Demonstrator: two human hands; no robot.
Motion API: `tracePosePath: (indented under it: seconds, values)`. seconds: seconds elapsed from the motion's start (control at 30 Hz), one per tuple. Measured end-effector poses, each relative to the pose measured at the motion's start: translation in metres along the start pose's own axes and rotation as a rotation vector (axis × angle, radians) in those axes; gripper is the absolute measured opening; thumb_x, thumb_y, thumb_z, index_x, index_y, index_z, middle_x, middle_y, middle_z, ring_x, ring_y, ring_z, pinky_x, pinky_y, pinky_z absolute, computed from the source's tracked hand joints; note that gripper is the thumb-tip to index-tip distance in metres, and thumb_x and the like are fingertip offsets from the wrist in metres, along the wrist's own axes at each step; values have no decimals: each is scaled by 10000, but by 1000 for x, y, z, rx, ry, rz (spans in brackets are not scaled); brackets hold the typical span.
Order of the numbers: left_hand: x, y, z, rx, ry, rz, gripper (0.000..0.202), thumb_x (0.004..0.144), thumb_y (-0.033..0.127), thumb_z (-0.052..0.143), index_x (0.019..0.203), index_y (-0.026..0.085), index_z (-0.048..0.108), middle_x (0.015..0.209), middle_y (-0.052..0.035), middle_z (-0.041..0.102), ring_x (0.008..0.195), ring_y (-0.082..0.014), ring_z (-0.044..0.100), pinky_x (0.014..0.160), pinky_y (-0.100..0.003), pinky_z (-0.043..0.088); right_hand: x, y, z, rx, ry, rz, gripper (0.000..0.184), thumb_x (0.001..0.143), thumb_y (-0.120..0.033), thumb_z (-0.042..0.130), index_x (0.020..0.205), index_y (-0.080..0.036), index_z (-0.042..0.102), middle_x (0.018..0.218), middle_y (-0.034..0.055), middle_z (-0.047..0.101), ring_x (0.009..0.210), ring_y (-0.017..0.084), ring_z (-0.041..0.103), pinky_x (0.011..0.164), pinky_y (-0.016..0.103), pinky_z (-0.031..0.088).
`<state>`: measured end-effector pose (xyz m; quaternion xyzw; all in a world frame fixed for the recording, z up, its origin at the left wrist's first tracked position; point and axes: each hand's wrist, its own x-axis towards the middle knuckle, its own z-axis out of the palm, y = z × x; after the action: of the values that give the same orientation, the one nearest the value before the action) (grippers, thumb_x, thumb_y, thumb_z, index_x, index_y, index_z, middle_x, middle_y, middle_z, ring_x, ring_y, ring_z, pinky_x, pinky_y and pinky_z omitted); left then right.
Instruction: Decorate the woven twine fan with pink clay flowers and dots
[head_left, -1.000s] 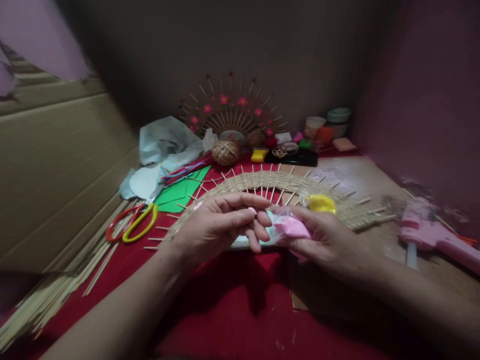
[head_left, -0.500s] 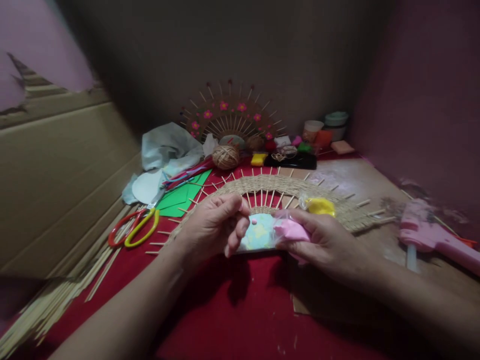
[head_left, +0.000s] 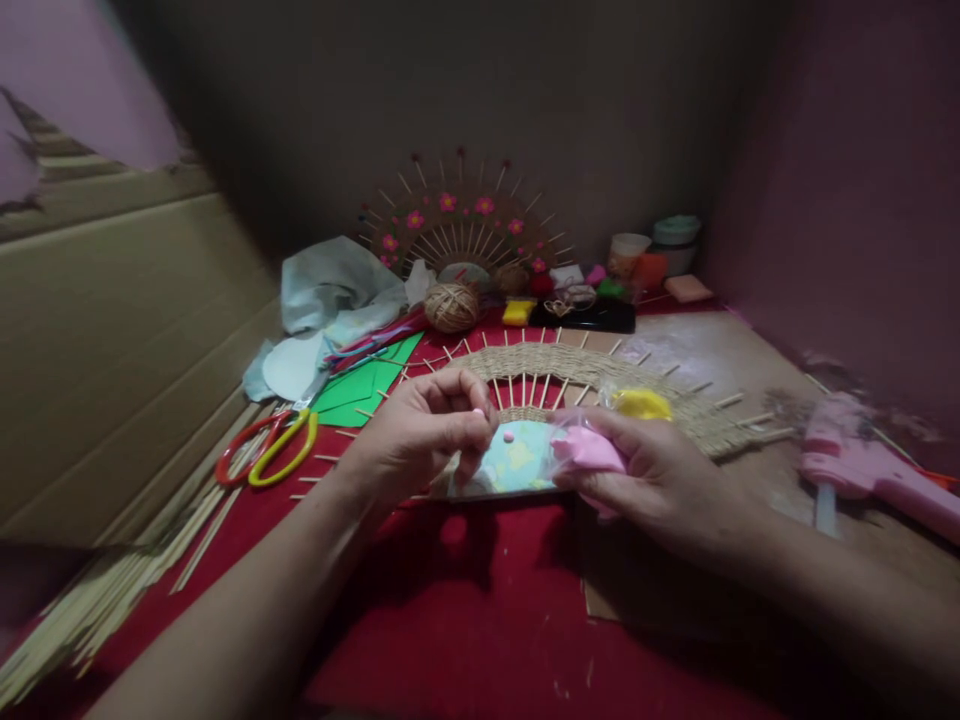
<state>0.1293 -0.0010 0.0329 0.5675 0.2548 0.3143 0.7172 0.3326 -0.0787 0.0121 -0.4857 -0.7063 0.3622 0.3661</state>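
Note:
My left hand (head_left: 431, 430) pinches a tiny piece of pink clay (head_left: 478, 412) between thumb and index finger. In my right hand (head_left: 645, 465) is a clear plastic packet of pink clay (head_left: 589, 450), gripped between thumb and fingers. Between the hands lies a half-round pale blue patterned base (head_left: 529, 465), with a small pink clay ball (head_left: 508, 436) on it. Sticks fan out from this base through a woven straw arch (head_left: 536, 360). Behind my right hand, a packet of yellow clay (head_left: 641, 403) rests on the arch.
Red-and-yellow-handled scissors (head_left: 285, 450) lie left, beside thin sticks (head_left: 127, 590) and green sheets (head_left: 367, 385). A pink glue gun (head_left: 847, 450) is at right. Behind stand a twine ball (head_left: 451, 306), a black phone-like slab (head_left: 592, 315), and a flower-decorated fan (head_left: 465, 220).
My left hand has turned, and its thumb and index finger now show the pink clay piece between them. My right hand keeps its hold on the packet, nearly in place.

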Motion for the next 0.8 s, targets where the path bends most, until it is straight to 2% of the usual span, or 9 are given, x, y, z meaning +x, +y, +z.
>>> tracePosePath:
  seconds: [0.07,0.17,0.27,0.37,0.53,0.67,0.8]
  values:
    - [1,1,-2,46,38,22,137,645,90,701,673,140,577,593,31,576,415,-53,480,365,-162,382,0,-1,0,-3,0,2,193,832,-220,530,1014,-186,587,696,-18,599,539,85,491,505,199,404]
    - [2,1,-5,104,66,39,52,705,120,673,750,133,650,661,2,608,481,-63,525,430,-175,419,0,-1,-1,-8,8,1,180,831,-212,525,999,-188,586,665,-24,586,532,89,490,499,201,400]
    - [3,1,-9,100,54,36,118,753,167,644,855,134,692,703,-31,634,568,-88,577,527,-199,458,0,-1,-1,-11,12,3,145,824,-197,529,958,-192,583,671,-20,593,548,96,503,514,207,402]
    - [4,0,-10,131,48,32,151,746,175,655,886,147,704,716,-27,632,605,-89,578,587,-210,461,0,-2,-1,-1,13,2,106,818,-179,530,913,-197,572,661,-27,586,551,95,504,521,208,398]
    - [4,1,-9,244,127,2,117,649,152,722,764,158,700,645,2,612,534,-78,527,517,-203,429,1,-5,-1,27,16,25,18,808,-190,546,824,-198,549,608,-46,545,521,90,486,499,206,379]
    - [4,0,-11,297,157,16,80,673,205,709,711,153,662,565,22,567,465,-67,483,448,-189,376,1,-7,-1,25,22,26,13,801,-185,551,800,-197,545,613,-46,545,522,88,485,500,207,374]
    - [3,1,-14,412,153,20,88,684,214,711,704,148,655,567,24,573,469,-55,479,447,-171,367,1,-7,-2,7,31,36,18,796,-185,557,785,-197,549,619,-42,552,536,93,491,512,211,379]
